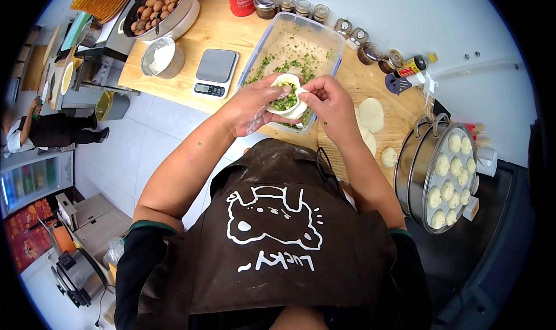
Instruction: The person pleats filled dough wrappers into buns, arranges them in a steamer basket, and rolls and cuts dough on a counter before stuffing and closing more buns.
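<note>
My left hand (256,104) cups a round dough wrapper (288,109) heaped with chopped green filling (284,100), the thumb resting on the filling. With thumb and forefinger, my right hand (326,102) pinches the wrapper's right rim, where the dough bunches up. Both hands are over the near end of a clear plastic tub (284,26), whose inside is strewn with bits of the same green filling. Flat dough rounds (371,114) lie on the wooden table to the right, partly behind my right forearm. One pleated bun (389,157) sits beside them.
Right of the table edge stands a steel steamer (417,169) holding several pleated buns (447,191). A kitchen scale (216,71), a metal bowl of flour (161,59) and a pot of eggs (158,7) stand at left. Spice jars (303,8) line the wall. A person (47,128) stands farther left.
</note>
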A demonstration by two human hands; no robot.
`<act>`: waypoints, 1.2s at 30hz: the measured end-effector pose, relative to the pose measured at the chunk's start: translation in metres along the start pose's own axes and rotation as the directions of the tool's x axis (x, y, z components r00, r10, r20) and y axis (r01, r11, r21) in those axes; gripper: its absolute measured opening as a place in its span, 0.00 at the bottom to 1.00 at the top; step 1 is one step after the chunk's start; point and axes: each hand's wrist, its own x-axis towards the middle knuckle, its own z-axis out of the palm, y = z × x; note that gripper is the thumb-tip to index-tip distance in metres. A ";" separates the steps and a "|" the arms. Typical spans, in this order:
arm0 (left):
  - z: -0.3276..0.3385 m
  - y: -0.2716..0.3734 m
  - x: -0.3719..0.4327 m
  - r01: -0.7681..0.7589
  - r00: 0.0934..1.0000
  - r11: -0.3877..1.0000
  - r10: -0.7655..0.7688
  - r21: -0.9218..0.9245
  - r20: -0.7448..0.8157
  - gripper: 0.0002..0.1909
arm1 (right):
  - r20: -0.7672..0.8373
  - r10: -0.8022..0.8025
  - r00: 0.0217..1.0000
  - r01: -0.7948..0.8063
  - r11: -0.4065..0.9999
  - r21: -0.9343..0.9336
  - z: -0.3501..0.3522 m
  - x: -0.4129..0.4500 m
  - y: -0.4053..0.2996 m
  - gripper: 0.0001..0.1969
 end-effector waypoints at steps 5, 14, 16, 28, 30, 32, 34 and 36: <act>-0.001 0.002 0.000 0.045 0.997 0.991 -0.038 0.124 -0.062 0.20 | 0.020 -0.307 0.952 0.293 0.886 -0.359 0.007 -0.003 -0.004 0.10; 0.005 0.019 -0.004 0.094 0.995 0.975 -0.085 0.203 -0.055 0.17 | -0.005 -0.207 0.978 0.199 0.949 -0.243 0.010 0.000 -0.006 0.08; 0.005 0.020 -0.004 0.082 0.996 0.977 -0.073 0.196 -0.053 0.18 | 0.013 -0.234 0.972 0.228 0.936 -0.269 0.010 0.000 -0.008 0.08; -0.004 0.034 0.005 -0.012 0.995 0.793 -0.048 0.610 0.083 0.21 | 0.065 -0.337 0.939 0.331 0.839 -0.431 0.013 -0.005 -0.021 0.10; 0.006 0.054 -0.001 0.195 0.976 0.965 -0.210 0.176 0.067 0.26 | 0.027 -0.342 0.939 0.317 0.836 -0.449 0.012 -0.004 -0.024 0.10; -0.009 0.045 -0.001 0.153 0.959 0.988 -0.154 0.023 0.239 0.30 | -0.128 -0.233 0.964 0.207 0.960 -0.188 0.011 -0.002 -0.024 0.07; 0.001 0.028 -0.006 0.005 0.990 1.000 -0.006 0.010 0.139 0.28 | -0.148 -0.179 0.973 0.161 0.979 -0.127 0.011 0.003 -0.018 0.06; 0.006 0.016 -0.006 -0.052 0.990 0.998 0.057 -0.040 0.125 0.25 | -0.156 -0.164 0.974 0.147 0.983 -0.112 0.015 0.003 -0.014 0.06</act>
